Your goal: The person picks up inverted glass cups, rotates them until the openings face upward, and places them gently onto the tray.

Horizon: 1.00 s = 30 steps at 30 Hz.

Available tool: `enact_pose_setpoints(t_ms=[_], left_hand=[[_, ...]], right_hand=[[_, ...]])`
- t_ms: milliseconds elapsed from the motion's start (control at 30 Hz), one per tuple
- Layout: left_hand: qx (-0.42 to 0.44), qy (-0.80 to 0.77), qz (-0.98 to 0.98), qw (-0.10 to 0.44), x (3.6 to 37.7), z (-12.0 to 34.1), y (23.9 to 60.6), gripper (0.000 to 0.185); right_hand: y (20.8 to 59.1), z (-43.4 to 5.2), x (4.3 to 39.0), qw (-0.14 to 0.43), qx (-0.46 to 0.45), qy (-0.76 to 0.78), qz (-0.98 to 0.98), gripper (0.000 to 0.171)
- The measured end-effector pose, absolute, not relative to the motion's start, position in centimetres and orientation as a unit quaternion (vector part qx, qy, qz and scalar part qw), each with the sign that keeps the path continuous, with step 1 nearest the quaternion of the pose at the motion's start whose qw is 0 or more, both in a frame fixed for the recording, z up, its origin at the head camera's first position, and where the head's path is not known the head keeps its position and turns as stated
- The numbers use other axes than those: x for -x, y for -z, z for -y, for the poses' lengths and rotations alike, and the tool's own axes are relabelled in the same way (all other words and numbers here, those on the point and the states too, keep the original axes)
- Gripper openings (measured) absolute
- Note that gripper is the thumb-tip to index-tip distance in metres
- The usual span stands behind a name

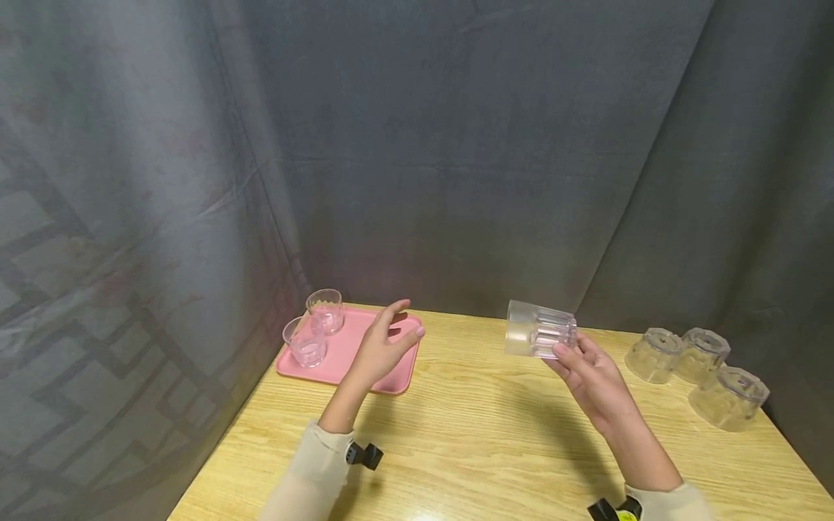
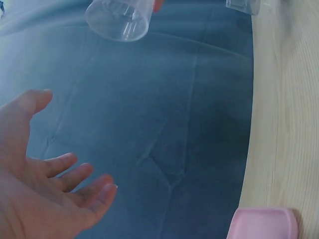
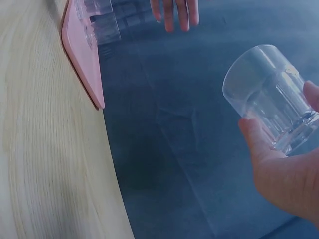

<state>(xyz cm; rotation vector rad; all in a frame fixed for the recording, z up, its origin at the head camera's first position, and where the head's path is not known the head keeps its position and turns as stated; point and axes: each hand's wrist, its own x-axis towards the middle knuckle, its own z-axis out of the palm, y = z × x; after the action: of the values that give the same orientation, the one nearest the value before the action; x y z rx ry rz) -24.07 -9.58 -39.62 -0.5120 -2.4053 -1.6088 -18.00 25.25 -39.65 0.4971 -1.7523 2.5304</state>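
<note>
Right hand [image 1: 589, 373] grip holds clear tumbler [image 1: 539, 330] on its side, above worktop [image 1: 482, 427]. Left hand [image 1: 384, 347] relaxed wide, empty, over pink tray [image 1: 391, 381]. Advice: turn tumbler upright, keep thumb pinch firm.

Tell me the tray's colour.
Pink; the tray shows best in the head view.

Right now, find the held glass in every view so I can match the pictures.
Head: glass right of centre, held sideways by the right hand.
Left wrist: top left.
Right wrist: right side.
Shared landmark: pink tray.
</note>
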Motion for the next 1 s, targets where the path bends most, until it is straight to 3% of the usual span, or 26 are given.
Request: enact_pose_setpoints(t_ms=[367,667,1000], left_hand=[[0.222,0.579,0.783,0.041,23.5,8.0,39.8,0.065],[0.264,0.59,0.763,-0.012,22.9,6.9,39.7,0.081],[0.296,0.567,0.768,-0.03,22.7,5.7,39.6,0.086]], right_hand=[[40.2,-23.8,17.9,0.0,-0.168,-0.82,0.548,0.036],[40.0,-22.7,18.0,-0.007,-0.179,-0.826,0.534,0.038],[39.7,-21.7,18.0,-0.007,-0.181,-0.821,0.542,0.04]])
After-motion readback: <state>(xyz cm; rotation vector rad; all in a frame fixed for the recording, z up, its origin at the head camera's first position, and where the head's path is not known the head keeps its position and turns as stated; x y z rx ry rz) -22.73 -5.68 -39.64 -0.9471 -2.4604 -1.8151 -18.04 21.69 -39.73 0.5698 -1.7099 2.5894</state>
